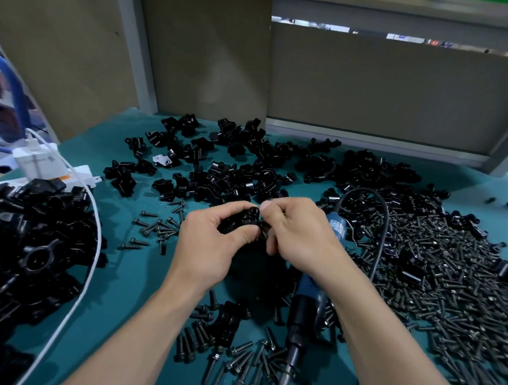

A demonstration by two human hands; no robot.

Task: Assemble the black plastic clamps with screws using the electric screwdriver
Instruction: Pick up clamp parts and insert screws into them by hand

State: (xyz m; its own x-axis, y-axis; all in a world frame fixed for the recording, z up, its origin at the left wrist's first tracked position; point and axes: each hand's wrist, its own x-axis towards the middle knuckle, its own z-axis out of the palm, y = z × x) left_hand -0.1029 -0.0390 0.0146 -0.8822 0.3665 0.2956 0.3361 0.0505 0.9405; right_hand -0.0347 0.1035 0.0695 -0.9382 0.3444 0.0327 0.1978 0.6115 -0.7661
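Gripping clamp (242, 218) in left hand (213, 243), steadied for screw start. Pinching its 3 o'clock edge with right hand (295, 234); screw hidden. Noted electric screwdriver (308, 304) lying at 5 o'clock, handy.

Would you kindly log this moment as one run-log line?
left hand: grips clamp | right hand: pinches clamp | electric screwdriver: lying on table, unheld

both hands (244, 233) gripping black clamp (242, 220)

A factory assembly station: black clamps (233, 173) and screws (436, 280) heaped on a green mat (127, 273)
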